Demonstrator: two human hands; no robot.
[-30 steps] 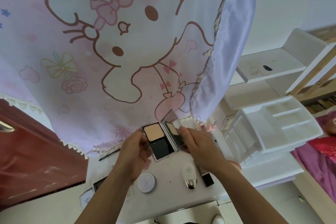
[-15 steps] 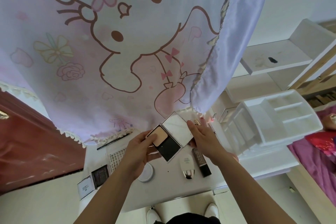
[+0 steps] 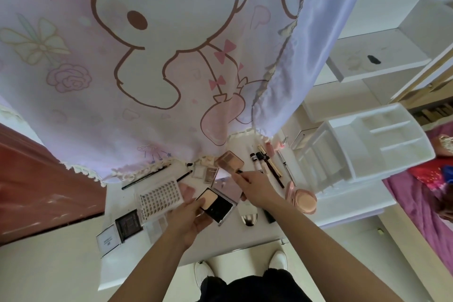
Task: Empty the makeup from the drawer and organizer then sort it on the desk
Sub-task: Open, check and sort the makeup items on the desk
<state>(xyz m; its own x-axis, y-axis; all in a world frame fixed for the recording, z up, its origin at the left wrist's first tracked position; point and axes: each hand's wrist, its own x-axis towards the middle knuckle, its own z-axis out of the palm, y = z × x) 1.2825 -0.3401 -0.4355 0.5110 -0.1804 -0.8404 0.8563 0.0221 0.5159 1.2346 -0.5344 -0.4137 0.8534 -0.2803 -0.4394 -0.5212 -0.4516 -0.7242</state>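
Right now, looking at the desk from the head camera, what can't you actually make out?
Head view: whether the right hand pinches the dark-tipped stick at its fingertips; too small.
Head view: mirror lid of the powder compact the left hand holds; the right hand covers part.
Head view: the dark case; the right forearm covers most of it.
Head view: the desk's back edge; the curtain overhangs it.

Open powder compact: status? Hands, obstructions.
Left hand holds open black-and-beige powder compact over white desk. Right hand at small dark stick, grip unclear. Silver-capped white tube lies close beside compact.
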